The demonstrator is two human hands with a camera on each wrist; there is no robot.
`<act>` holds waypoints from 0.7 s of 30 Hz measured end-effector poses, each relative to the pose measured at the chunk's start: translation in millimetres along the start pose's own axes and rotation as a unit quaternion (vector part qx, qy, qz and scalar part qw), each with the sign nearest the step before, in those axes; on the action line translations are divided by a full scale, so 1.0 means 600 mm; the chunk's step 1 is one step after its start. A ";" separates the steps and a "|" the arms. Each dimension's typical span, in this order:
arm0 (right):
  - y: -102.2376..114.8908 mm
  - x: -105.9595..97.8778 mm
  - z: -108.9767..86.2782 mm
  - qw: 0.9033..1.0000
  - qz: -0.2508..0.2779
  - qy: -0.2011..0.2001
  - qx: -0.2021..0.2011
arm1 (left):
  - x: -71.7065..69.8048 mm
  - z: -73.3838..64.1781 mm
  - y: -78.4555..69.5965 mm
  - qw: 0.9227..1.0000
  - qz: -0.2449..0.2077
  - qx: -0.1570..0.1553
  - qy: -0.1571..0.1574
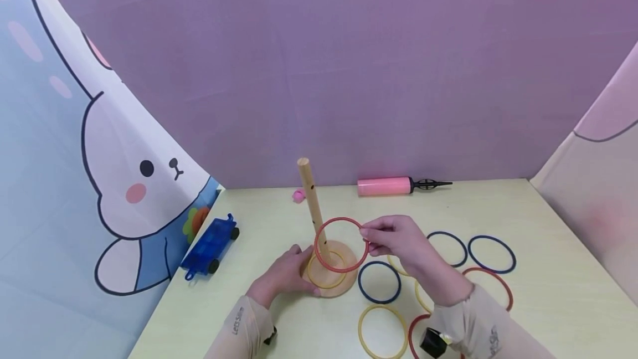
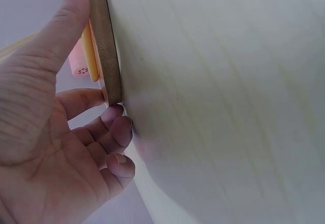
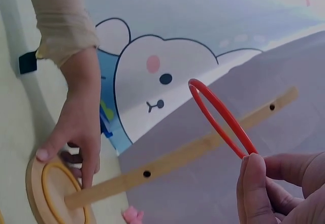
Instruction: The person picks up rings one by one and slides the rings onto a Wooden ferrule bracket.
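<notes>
Right hand point(image 1: 399, 240) pinches the red ring point(image 1: 341, 219) at its rim, center of the frame, held up off the table. Ring looks to be in front of the wooden post point(image 1: 312, 198), not around it. Left hand point(image 1: 286, 271) grips the edge of the wooden base point(image 1: 350, 277); a yellow ring point(image 1: 326, 288) lies on it, around the post's foot.

Handling notes, my read: red ring appears lower than the post tip, so to thread it, lift above the tip, tilt it flat, center, then lower. Keep the pinch at the outer rim so the post has the full opening. Left hand should keep the base planted; a tall post will probably tip if the ring snags. Left fingers at the base edge could catch a low ring.

Around: dark blue ring point(image 1: 381, 302) just right of the base, second yellow ring point(image 1: 359, 330) at bottom center. More rings to the right, some partly hidden by the right forearm; watch the sleeve point(image 1: 473, 317) there. Pink pump point(image 1: 384, 186) at the back and blue toy cart point(image 1: 211, 245) at left are well clear.
</notes>
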State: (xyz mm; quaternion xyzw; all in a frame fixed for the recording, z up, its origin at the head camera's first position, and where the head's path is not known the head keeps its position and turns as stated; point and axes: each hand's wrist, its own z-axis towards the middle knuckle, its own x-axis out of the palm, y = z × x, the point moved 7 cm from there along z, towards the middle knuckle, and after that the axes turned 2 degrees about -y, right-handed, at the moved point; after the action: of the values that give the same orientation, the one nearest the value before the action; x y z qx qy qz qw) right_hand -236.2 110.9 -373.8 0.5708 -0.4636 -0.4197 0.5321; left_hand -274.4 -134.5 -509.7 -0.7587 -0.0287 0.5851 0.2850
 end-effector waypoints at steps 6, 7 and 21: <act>0.022 0.025 -0.005 1.000 0.004 0.006 -0.006 | 0.000 -0.001 0.000 1.000 -0.006 0.002 -0.003; 0.026 0.028 -0.005 1.000 0.007 0.007 -0.008 | 0.000 0.000 0.000 1.000 -0.008 0.004 -0.004; 0.090 0.063 -0.005 0.998 0.046 0.019 -0.042 | 0.001 0.004 0.004 0.999 -0.034 -0.008 0.005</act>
State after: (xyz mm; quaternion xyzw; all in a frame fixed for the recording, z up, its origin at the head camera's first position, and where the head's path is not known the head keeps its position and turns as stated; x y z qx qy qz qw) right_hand -229.5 74.3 -319.2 0.5339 -0.4616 -0.4024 0.5831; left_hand -277.0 -135.5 -512.0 -0.7625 -0.0577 0.5708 0.2991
